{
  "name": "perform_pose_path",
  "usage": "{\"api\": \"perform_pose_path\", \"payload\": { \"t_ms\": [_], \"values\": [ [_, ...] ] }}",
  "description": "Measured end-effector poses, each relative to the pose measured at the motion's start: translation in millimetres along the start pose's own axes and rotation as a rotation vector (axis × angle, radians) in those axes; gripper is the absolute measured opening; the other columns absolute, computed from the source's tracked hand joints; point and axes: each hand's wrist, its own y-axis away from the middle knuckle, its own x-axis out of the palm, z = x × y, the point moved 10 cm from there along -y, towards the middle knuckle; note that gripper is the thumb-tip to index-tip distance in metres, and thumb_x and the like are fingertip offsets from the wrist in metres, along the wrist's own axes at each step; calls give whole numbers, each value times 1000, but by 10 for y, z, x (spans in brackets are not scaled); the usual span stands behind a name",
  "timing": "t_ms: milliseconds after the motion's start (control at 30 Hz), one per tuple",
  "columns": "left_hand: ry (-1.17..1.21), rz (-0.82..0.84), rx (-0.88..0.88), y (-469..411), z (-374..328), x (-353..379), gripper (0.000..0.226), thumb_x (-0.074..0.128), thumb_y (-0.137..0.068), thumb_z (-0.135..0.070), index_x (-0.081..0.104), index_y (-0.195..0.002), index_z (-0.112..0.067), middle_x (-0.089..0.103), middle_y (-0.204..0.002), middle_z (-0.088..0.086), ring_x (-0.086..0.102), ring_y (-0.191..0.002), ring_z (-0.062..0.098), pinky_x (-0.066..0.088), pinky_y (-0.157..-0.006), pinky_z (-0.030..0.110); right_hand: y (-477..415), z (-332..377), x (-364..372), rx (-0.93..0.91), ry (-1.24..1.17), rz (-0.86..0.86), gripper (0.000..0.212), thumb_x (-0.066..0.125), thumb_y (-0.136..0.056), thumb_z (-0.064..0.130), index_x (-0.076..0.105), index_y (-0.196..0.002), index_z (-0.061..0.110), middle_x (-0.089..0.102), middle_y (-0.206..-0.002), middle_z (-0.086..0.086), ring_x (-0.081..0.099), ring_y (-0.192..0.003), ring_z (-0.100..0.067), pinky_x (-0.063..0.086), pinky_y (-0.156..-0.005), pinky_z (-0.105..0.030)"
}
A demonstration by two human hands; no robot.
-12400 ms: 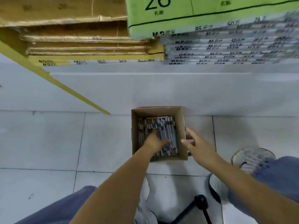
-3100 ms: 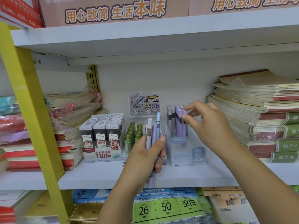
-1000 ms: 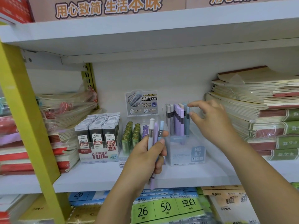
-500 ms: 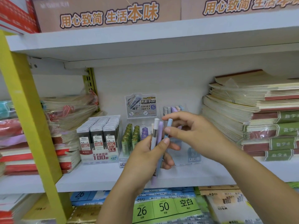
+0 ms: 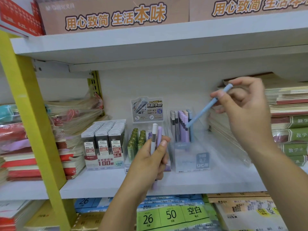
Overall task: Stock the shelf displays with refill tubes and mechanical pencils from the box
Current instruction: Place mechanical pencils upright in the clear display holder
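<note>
Right hand (image 5: 246, 110) pinches blue pencil (image 5: 205, 108), tip slanting down-left into clear holder (image 5: 191, 157); left hand (image 5: 150, 162) grips two spares (nearer).

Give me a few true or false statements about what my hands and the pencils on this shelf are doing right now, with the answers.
1. The right hand holds a blue pencil tilted. True.
2. The left hand is empty. False: it grips a white pencil and a purple one.
3. The clear pencil display already holds upright pencils. True.
4. The green refill tubes sit right of that display. False: left of it.
</note>
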Motion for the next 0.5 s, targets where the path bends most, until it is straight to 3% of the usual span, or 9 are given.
{"api": "perform_pose_path", "payload": {
  "t_ms": [100,200,300,500],
  "values": [
    [4,-7,-19,-3,37,-17,41,63,-75,-58,65,-98,-24,48,-66,-6,28,-44,8,29,-42,19,-20,-88,14,-57,250,61,30,68,-87,22,48,-96,43,69,-85,2,67,-83,-9,53,-71,-21],
    [16,-3,-43,-15,66,-6,15,59,-94,-42,70,-94,-32,47,-66,-5,27,-45,9,29,-41,19,24,-275,158,-48,463,156,35,70,-86,19,46,-95,43,64,-80,12,62,-76,-1,45,-65,-8],
    [56,-4,-57,-34,112,-22,27,50,-103,-23,74,-99,-33,47,-66,-4,27,-46,10,27,-41,20,96,-423,262,-12,504,213,31,69,-87,19,47,-93,39,66,-79,10,62,-73,-3,43,-64,-9],
    [75,-10,-56,-27,107,-23,28,50,-103,-23,75,-101,-35,49,-66,-3,30,-48,10,28,-42,21,138,-471,356,1,571,272,26,70,-86,23,47,-93,33,62,-70,13,56,-70,1,38,-57,-14]
  ]
}}
